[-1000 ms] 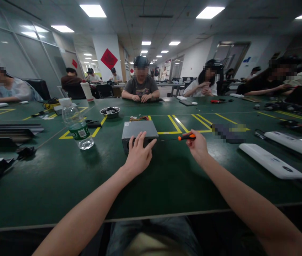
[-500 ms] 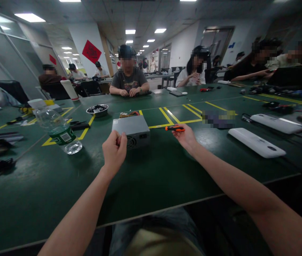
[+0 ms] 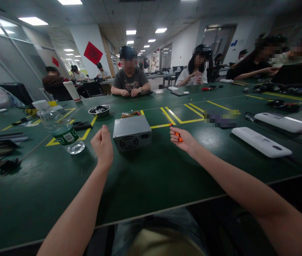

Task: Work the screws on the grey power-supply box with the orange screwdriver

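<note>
The grey metal power supply box (image 3: 131, 132), boxy with a round fan grille facing me, sits on the dull green table (image 3: 151, 177) between my two hands, touching neither. A clear plastic water bottle (image 3: 61, 131) lies tilted to its left; a small metal bowl (image 3: 99, 110) stands behind, and two white oblong casings (image 3: 261, 142) rest to the right. My left hand (image 3: 102, 146) hovers curled into a loose fist just left of the box, holding nothing I can make out. My right hand (image 3: 183, 140) is closed around an orange-handled screwdriver (image 3: 178, 136), just right of the box.
</note>
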`<action>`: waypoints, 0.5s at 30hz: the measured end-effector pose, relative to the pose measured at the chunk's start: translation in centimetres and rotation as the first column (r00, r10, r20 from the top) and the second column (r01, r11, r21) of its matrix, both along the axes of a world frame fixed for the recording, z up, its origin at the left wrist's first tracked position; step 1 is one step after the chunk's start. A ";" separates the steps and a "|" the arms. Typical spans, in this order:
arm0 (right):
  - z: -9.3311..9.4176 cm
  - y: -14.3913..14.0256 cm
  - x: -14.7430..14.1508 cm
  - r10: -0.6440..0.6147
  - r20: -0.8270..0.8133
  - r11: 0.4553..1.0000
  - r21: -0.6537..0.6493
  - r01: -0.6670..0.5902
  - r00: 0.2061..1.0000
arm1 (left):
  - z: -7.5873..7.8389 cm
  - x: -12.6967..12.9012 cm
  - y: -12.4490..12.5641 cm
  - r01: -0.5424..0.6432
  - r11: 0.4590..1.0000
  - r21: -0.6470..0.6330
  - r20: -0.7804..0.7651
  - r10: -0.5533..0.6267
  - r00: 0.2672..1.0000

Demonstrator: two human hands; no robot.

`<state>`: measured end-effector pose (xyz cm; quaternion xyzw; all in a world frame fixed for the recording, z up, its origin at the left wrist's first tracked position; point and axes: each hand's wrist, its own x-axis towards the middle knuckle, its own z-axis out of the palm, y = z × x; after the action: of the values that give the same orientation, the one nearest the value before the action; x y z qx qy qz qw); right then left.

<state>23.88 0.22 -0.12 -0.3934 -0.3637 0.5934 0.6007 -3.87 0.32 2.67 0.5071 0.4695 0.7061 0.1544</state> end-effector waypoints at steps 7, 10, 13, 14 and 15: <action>-1.0 0.0 -0.5 -0.010 0.169 1.000 0.024 0.006 0.986 | -2.2 -1.8 3.4 -0.111 0.983 -0.143 0.014 0.115 0.993; -2.1 1.4 -0.6 -0.121 0.260 0.992 0.051 0.112 0.958 | -3.4 -2.9 4.7 -0.257 0.941 -0.221 -0.105 0.239 0.965; -3.0 3.5 -0.9 -0.197 0.357 0.980 0.056 0.190 0.913 | -4.4 -3.6 5.5 -0.318 0.913 -0.255 -0.171 0.281 0.944; -3.1 4.1 -1.0 -0.214 0.384 0.976 0.059 0.207 0.898 | -4.7 -3.7 5.7 -0.331 0.905 -0.267 -0.195 0.286 0.938; -3.3 4.8 -1.1 -0.230 0.409 0.973 0.064 0.224 0.883 | -4.9 -3.7 5.9 -0.342 0.898 -0.278 -0.220 0.287 0.932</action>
<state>22.75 4.99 -3.38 -0.5453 -0.4386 0.4195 0.5782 -7.62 6.24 -2.26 0.4530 0.6625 0.5919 0.0746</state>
